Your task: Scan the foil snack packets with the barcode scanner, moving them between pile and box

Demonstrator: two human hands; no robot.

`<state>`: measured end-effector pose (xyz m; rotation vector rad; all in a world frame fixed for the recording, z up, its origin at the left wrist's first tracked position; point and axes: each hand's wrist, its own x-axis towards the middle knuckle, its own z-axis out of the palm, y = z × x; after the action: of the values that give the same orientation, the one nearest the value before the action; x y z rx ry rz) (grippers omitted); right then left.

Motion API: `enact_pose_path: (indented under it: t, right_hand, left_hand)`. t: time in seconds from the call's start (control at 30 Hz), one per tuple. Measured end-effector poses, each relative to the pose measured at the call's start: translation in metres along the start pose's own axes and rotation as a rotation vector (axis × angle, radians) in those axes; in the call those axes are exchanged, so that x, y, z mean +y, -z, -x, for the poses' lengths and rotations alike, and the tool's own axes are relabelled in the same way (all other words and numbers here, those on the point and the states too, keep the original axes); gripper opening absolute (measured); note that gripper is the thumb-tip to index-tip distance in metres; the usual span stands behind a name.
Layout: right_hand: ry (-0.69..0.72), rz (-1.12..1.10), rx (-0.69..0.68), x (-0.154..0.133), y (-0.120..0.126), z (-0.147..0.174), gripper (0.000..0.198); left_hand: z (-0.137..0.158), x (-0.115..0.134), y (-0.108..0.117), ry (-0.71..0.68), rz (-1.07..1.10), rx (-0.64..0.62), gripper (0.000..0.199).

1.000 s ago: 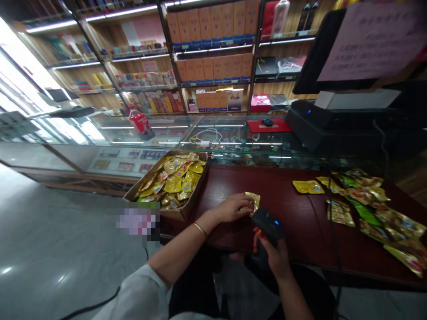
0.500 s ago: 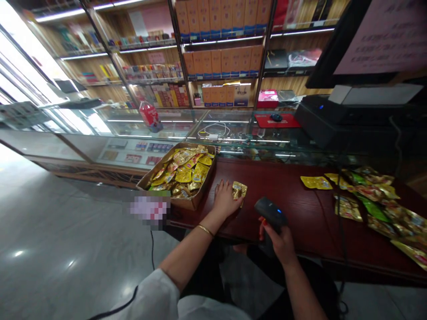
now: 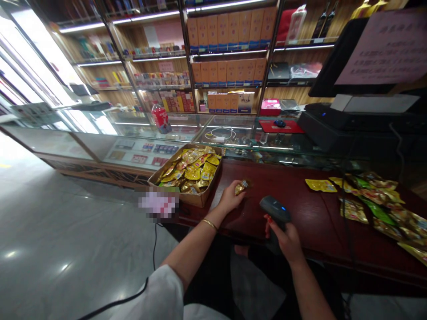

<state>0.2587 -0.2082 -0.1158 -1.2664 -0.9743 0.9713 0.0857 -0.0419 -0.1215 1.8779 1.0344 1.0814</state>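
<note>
My left hand (image 3: pixel 231 198) grips a small gold snack packet (image 3: pixel 239 188) over the dark red table (image 3: pixel 260 178). Just left of that hand stands a cardboard box (image 3: pixel 196 200) heaped with yellow and gold packets (image 3: pixel 192 172). In my right hand (image 3: pixel 286 238) is a black barcode scanner (image 3: pixel 275 210) with a blue light on its top; its head points up and to the left, toward the packet. On the right side of the table lies a loose pile of gold, yellow and green packets (image 3: pixel 383 198).
Behind the table runs a glass display counter (image 3: pixel 187 122) carrying a red bottle (image 3: pixel 160 118), a white cable (image 3: pixel 220 135) and a mouse (image 3: pixel 279 123) on a red mat. A monitor (image 3: pixel 380 49) stands at the right. A black cord (image 3: pixel 346 222) hangs over the table's right part.
My left hand, earlier lying spread beside the packet on the table, has closed on it and tilted it up. The scanner stays in my right hand. The view has shifted slightly.
</note>
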Motion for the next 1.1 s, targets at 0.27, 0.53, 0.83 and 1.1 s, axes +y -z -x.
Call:
enact_pose_path:
  t: [0.27, 0.53, 0.83, 1.1]
  right_hand:
    - [-0.018, 0.051, -0.020, 0.006, 0.001, 0.000, 0.051]
    - [-0.023, 0.087, -0.040, 0.008, 0.005, -0.002, 0.052]
    - [-0.040, 0.083, -0.051, 0.009, 0.005, -0.001, 0.057]
    - [-0.071, 0.126, -0.004, 0.000, -0.005, -0.003, 0.054]
  left_hand:
    - [0.001, 0.004, -0.002, 0.046, 0.007, -0.063, 0.022]
    - [0.006, 0.011, 0.001, 0.074, 0.050, -0.192, 0.046]
    - [0.001, 0.006, 0.001, 0.118, 0.169, -0.120, 0.036]
    - [0.000, 0.005, 0.007, 0.206, 0.336, -0.101, 0.038]
